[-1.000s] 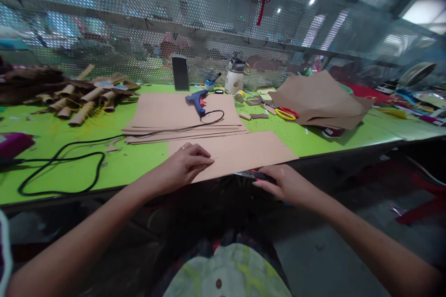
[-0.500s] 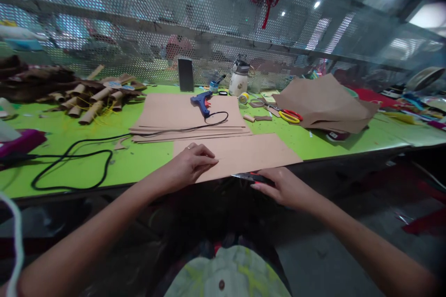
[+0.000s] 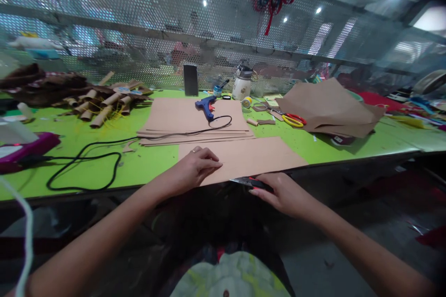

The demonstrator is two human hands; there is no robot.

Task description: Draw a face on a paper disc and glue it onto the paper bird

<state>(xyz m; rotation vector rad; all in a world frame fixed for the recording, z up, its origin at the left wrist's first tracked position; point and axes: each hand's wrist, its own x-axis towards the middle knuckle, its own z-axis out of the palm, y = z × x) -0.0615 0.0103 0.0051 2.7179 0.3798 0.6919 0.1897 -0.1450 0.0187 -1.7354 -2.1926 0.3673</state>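
Observation:
A brown paper sheet lies along the front edge of the green table. My left hand rests on its left part, fingers bent and pressed together with the fingertips on the paper. In my right hand is a utility knife with a red and black handle. Its blade points left and lies at the sheet's front edge, a short way right of my left fingertips. Whether the blade goes into the paper I cannot tell.
Behind the sheet, a blue glue gun lies on a brown paper stack, its black cord looping left. Scissors and crumpled brown paper are at right. Paper rolls lie left; a bottle stands behind.
The whole view has shifted slightly right and down. Relative to the sheet, the knife has slid a little left along the front edge. My left hand has stayed in place on the paper.

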